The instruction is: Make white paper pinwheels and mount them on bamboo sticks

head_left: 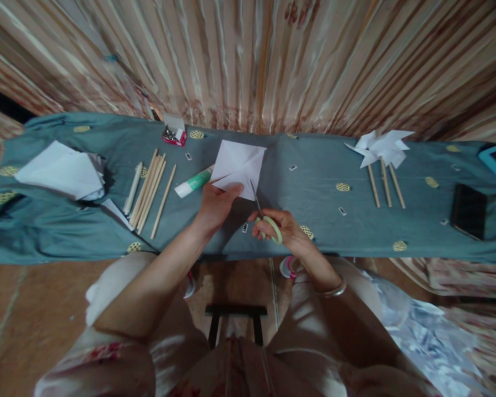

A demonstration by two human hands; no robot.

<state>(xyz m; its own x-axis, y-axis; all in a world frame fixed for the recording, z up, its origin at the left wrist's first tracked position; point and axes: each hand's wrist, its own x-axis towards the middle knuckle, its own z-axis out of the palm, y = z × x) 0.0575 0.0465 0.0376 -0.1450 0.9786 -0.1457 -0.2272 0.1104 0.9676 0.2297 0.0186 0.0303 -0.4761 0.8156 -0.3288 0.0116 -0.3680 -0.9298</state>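
Your right hand point(275, 225): fingers wrapped round green-handled scissors point(258, 204), long axis toward 11 o'clock — blades over the near edge of the white paper square point(240, 157). Your left hand point(215, 205): pinching it, paper extending toward 1 o'clock.

Silvery bangle point(336, 289), pale trousers point(122, 271), pink-trimmed footwear point(289, 267), pale sleeve point(76, 366) with reddish patches

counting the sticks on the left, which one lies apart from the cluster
The wooden stick nearest the left hand, right of the clustered wooden sticks. A strip of teal tablecloth separates it from them, while they lie close together.
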